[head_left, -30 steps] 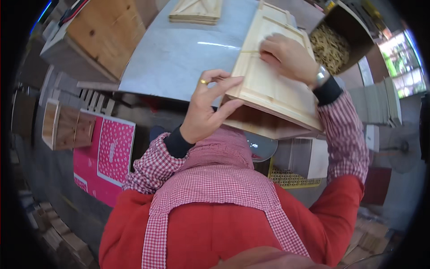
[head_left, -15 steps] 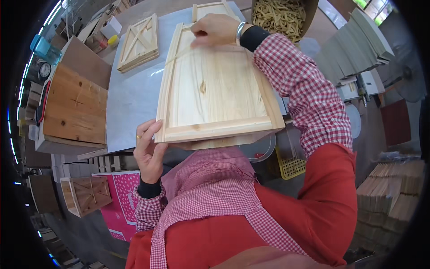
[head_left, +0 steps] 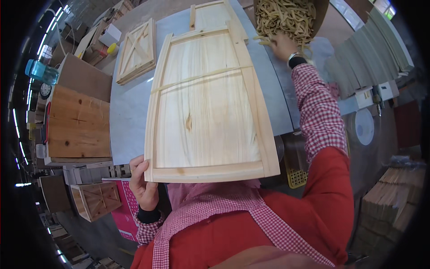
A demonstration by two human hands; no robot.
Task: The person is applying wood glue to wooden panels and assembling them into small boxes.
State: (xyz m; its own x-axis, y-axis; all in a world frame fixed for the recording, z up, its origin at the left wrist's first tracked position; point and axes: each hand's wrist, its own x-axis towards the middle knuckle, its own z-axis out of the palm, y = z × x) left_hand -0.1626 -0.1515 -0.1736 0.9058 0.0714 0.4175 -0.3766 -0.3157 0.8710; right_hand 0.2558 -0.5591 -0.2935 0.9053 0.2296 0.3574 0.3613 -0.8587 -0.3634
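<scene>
A pale wooden panel with a raised frame lies tilted toward me, its near end past the table edge. Around its upper part stretches a tan rubber band. My left hand grips the panel's near left corner, thumb below and fingers at the side. Beyond the panel's far right, my right hand reaches to the edge of a heap of rubber bands in a box. Its fingers look closed on a band there, though the tips are partly lost among the bands.
Behind the panel lies another framed panel. A stack of small panels with crossed slats sits on the blue-grey table. A brown wooden box stands left; grey boards lean at the far right. A yellow basket is below.
My right hand has left the panel and moved right to the heap of rubber bands. The band now lies across the panel. The panel's near end has come closer to me.
</scene>
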